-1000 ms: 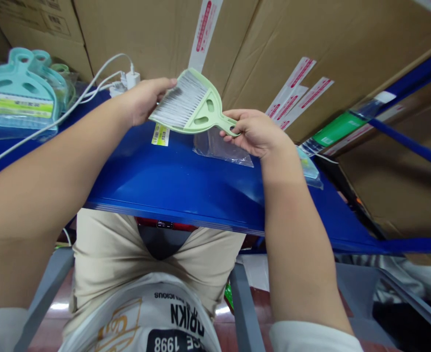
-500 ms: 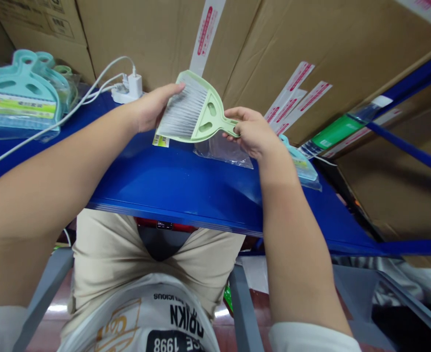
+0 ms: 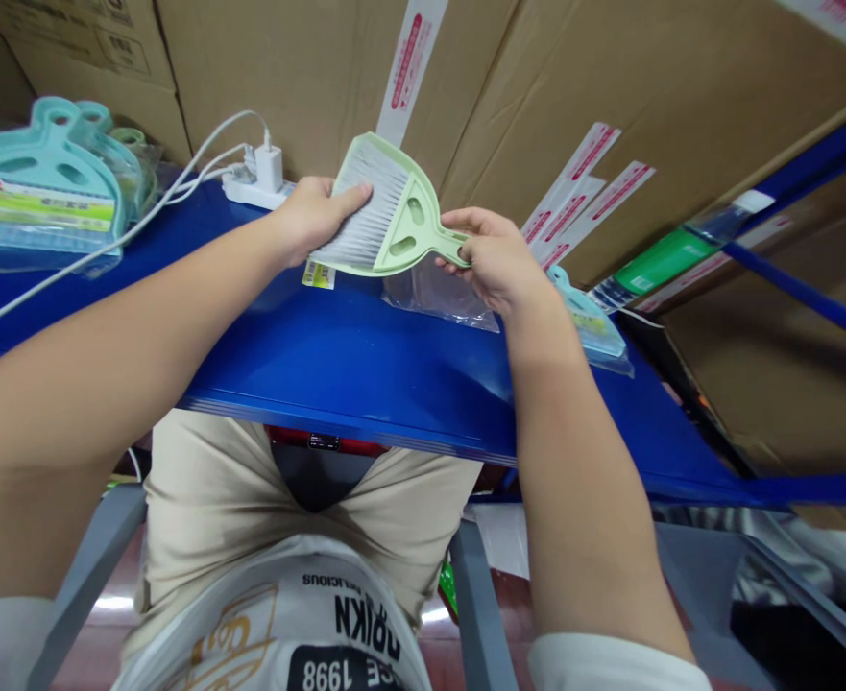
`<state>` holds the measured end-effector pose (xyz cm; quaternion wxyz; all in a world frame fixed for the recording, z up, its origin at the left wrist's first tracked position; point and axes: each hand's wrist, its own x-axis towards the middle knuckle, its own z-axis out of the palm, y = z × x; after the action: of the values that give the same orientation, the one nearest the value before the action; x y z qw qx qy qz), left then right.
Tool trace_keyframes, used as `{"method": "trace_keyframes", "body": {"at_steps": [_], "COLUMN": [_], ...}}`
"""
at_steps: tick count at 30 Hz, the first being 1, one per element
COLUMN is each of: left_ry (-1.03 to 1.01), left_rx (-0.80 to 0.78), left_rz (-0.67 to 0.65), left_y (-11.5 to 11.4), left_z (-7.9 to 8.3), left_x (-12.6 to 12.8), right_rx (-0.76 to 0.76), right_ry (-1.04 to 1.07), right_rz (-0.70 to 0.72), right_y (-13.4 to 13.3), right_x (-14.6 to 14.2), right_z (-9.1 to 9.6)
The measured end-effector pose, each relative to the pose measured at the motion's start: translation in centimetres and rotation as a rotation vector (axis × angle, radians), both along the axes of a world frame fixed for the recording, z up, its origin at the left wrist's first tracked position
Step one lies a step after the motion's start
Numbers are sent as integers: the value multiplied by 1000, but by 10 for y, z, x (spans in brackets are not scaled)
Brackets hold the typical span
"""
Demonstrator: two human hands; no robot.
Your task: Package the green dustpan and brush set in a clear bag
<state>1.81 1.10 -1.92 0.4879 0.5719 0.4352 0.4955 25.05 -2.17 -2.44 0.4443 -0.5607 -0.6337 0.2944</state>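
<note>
I hold a pale green brush-and-dustpan set (image 3: pixel 386 216) with grey-white bristles above the blue shelf (image 3: pixel 365 374). My left hand (image 3: pixel 314 219) grips its wide bristle end, thumb lying across the bristles. My right hand (image 3: pixel 498 259) is closed on the thin green handle. Under the set lie a clear plastic bag (image 3: pixel 441 293) and a small yellow label (image 3: pixel 320 274) on the shelf.
Bagged teal dustpan sets (image 3: pixel 40 187) are stacked at the far left. A white power strip with a plugged charger (image 3: pixel 260 178) and white cables sits behind. Cardboard boxes (image 3: pixel 538 86) wall the back. Another bagged teal set (image 3: pixel 588 321) lies right of my wrist.
My left hand has slid further onto the bristles, and the set has tipped slightly. The view has shifted a little; my right hand stays on the handle.
</note>
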Motion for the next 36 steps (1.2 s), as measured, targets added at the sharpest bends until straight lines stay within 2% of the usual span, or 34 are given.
{"method": "trace_keyframes", "body": {"at_steps": [8,13,17,22,26,32,36], "left_ry": [-49,-58,-54,-20,38,29,-2], "left_rx": [-95,-70,-45,15,67,30,54], "left_rz": [-14,-10,24,65,71,39,30], "left_y": [1,5,8,7,5,5,8], "left_z": [4,2,1,3,3,2,6], "left_x": [-1,-3,-5,-7,-5,-4,-8], "right_rx": [1,-15,-43,-143,-244,-279,-231], "right_ry": [29,22,43,-20,-120,-127,-121], "right_rz": [-68,-80,-151,-281,-331,-341,-286], "right_y": [-3,-2,-5,-15,-23,-25,-15], "right_x": [-7,-8,-12,-18,-24,-32,-23], "right_z": [1,1,6,16,21,22,15]}}
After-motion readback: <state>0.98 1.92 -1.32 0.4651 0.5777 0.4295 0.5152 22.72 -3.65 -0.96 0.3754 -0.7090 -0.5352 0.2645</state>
